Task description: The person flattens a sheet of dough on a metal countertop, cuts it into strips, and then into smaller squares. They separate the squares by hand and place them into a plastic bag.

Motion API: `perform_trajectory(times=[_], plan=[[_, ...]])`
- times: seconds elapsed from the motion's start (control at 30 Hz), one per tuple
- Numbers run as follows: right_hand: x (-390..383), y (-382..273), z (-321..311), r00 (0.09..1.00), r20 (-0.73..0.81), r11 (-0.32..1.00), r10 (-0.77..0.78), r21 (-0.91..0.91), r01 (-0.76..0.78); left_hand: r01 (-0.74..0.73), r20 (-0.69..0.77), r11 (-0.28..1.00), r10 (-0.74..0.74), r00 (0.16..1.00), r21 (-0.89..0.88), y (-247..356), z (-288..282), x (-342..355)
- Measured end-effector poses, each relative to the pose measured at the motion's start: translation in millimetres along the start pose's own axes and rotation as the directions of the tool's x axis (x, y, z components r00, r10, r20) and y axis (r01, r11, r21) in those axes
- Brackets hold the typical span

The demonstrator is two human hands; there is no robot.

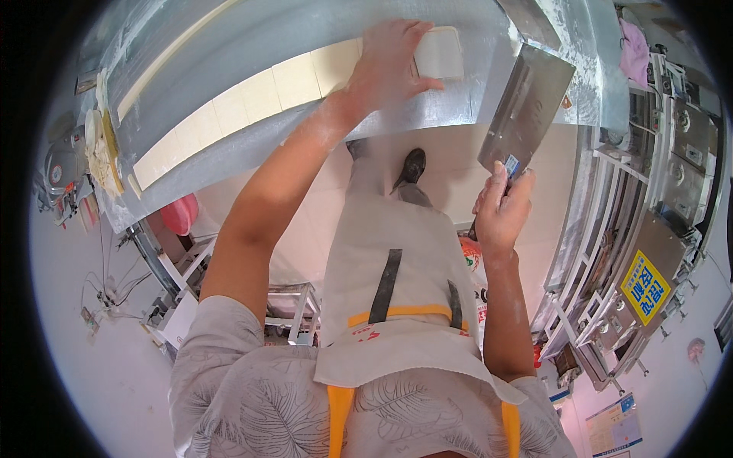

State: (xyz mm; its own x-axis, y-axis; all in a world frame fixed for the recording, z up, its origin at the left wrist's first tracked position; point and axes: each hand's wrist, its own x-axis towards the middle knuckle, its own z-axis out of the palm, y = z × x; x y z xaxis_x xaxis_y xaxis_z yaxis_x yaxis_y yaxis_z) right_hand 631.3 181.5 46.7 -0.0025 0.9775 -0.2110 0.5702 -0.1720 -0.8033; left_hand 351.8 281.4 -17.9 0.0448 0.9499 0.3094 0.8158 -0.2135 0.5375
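Observation:
A row of pale, flat dough pieces [298, 80] runs in a curve along the metal worktop. My left hand [388, 67] is over its right end, thumb and fingers spread apart. Between thumb and fingers shows a whitish rectangular piece [440, 55] with a cream edge; I cannot tell how firmly the hand touches it. Flour dusts both my hands. To the right, past the worktop's near edge, my right hand [504, 210] is closed round the handle of a broad cleaver [528, 111]. Its wide steel blade points away from me, tilted over the worktop's edge.
A long thin dough strip [172, 49] lies farther back on the floury metal worktop [252, 38]. At the left edge stands a kitchen scale [61, 168]. White metal racks [603, 198] and steel equipment line the right; a pink bag [179, 214] hangs below the worktop.

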Motion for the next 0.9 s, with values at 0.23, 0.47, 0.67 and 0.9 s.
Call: perform_trajectory(times=[0.23, 0.47, 0.67, 0.9], plan=[[2, 0, 3, 1.000, 0.025, 0.999, -0.007, -0.031, 0.007, -0.034, -0.018, 0.997, 0.033, 0.999, -0.068, -11, 0, -9], [3, -3, 8, 0.999, 0.032, 0.999, 0.005, -0.039, -0.003, -0.038, -0.046, 0.996, 0.035, 0.998, -0.075, -15, 1, -11], [6, -5, 10, 0.999, 0.048, 0.998, -0.009, -0.060, 0.012, -0.039, -0.039, 0.995, 0.036, 0.999, -0.087, -19, 2, -13], [18, -22, 4, 0.993, 0.119, 0.984, -0.017, -0.174, 0.037, -0.009, -0.024, 0.996, 0.007, 1.000, -0.093, -17, 1, -12]])
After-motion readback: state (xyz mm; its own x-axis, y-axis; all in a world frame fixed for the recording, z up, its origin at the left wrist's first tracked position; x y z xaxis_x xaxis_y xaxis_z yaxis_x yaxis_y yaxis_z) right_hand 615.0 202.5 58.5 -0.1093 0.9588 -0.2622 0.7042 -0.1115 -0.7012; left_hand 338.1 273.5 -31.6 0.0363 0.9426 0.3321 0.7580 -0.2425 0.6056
